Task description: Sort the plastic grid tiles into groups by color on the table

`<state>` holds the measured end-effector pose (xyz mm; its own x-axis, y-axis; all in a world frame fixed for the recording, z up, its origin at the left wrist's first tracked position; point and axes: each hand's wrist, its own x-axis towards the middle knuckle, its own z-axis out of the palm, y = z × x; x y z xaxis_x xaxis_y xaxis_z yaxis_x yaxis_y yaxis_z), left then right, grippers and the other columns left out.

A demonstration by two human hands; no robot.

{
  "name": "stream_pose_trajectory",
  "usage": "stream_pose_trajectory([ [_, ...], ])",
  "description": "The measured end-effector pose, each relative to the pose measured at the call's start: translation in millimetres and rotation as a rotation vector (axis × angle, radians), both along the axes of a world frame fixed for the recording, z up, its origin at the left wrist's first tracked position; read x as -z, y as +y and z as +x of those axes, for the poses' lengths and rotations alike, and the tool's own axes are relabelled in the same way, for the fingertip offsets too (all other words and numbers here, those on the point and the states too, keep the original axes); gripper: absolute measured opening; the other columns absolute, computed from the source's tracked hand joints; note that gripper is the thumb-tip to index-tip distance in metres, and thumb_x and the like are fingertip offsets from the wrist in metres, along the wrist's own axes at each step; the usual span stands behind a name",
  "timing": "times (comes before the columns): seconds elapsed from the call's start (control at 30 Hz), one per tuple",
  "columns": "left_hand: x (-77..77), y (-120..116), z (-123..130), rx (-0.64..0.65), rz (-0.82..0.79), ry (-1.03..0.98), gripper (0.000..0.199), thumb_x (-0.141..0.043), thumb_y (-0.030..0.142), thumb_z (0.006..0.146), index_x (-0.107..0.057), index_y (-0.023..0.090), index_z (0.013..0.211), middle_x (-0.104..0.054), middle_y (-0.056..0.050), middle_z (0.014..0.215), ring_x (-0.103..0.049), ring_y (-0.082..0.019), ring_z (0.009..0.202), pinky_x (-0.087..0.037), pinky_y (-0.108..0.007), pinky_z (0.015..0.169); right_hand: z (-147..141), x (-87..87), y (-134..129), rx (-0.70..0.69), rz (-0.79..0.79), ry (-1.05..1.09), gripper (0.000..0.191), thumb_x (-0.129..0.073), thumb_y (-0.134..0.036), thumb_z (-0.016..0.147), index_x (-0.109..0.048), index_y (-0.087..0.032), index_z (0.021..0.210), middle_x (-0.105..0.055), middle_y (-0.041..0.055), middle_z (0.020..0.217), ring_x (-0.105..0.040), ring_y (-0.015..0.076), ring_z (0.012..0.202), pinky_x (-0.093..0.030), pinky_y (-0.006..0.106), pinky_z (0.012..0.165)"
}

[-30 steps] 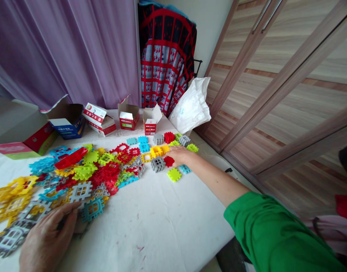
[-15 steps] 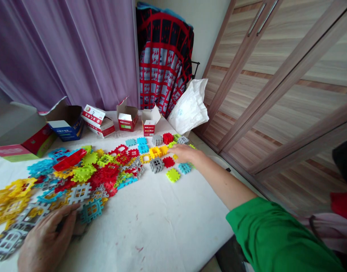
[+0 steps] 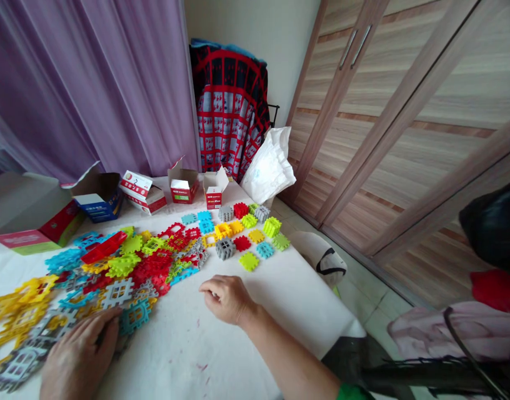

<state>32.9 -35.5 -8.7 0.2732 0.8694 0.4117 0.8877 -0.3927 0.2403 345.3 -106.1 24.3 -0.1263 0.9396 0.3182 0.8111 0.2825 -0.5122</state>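
Observation:
At the near left, my left hand [image 3: 82,353] curls low over the table beside the loose plastic interlocking pieces; what lies under its fingers is hidden. Just past its fingertips are a teal window-shaped piece [image 3: 135,316] and a light grey one [image 3: 117,293]. My right hand [image 3: 226,299] is over the white cloth at mid-table, fingers loosely curled in, with nothing visible in them. Beyond it stand sorted pieces: a lime square [image 3: 249,261], a grey stack [image 3: 225,248], a red square [image 3: 242,243], a blue square [image 3: 265,250] and a lime stack [image 3: 272,226].
A mixed heap of red, lime, yellow and blue pieces [image 3: 150,264] covers the left of the table. Open cardboard boxes, among them a blue one [image 3: 99,200] and a small red one [image 3: 214,194], line the back. A white bag [image 3: 269,166] is behind the far corner.
My right hand has come back from the sorted pieces to the middle of the table, uncovering a lime stack and nearby squares. My left hand has stayed by the heap. The view has shifted slightly.

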Motion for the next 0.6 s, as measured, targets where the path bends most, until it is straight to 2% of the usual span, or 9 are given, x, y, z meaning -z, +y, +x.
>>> stream_pose_trajectory([
  [0.07,-7.6,-3,6,0.009,0.026,0.017,0.039,-0.036,0.044,0.088,-0.070,0.028,0.097,-0.078,-0.006,0.095,-0.071,-0.028,0.090,-0.054,-0.044,0.085,-11,8.3,-4,-0.006,-0.026,0.041,0.026,-0.056,-0.015,0.085,-0.074,-0.028,0.099,-0.078,-0.0018,0.097,-0.072,0.0142,0.090,-0.052,0.022,0.083],
  [0.2,-17.7,-6,14,0.024,0.064,0.047,0.042,-0.033,0.042,0.087,-0.071,0.026,0.095,-0.078,-0.006,0.092,-0.072,-0.027,0.087,-0.055,-0.043,0.083,-11,14.4,-4,0.014,-0.091,0.080,0.027,-0.057,-0.012,0.083,-0.075,-0.026,0.097,-0.078,-0.0011,0.100,-0.073,0.0144,0.092,-0.052,0.021,0.085],
  [0.43,-21.0,-9,19,0.049,0.083,0.129,0.045,-0.032,0.039,0.090,-0.072,0.022,0.102,-0.078,-0.007,0.097,-0.072,-0.024,0.092,-0.053,-0.037,0.086,-12,14.7,2,0.137,-0.133,0.081,0.027,-0.057,-0.014,0.084,-0.075,-0.026,0.101,-0.078,-0.0002,0.101,-0.073,0.0152,0.090,-0.052,0.022,0.084],
  [0.6,-25.6,-17,22,0.028,0.125,0.156,0.046,-0.033,0.043,0.092,-0.072,0.020,0.101,-0.078,-0.009,0.097,-0.071,-0.025,0.093,-0.050,-0.038,0.087,-14,12.9,1,0.159,-0.103,0.031,0.027,-0.057,-0.014,0.085,-0.075,-0.024,0.102,-0.078,0.0014,0.100,-0.073,0.0159,0.089,-0.051,0.021,0.084],
])
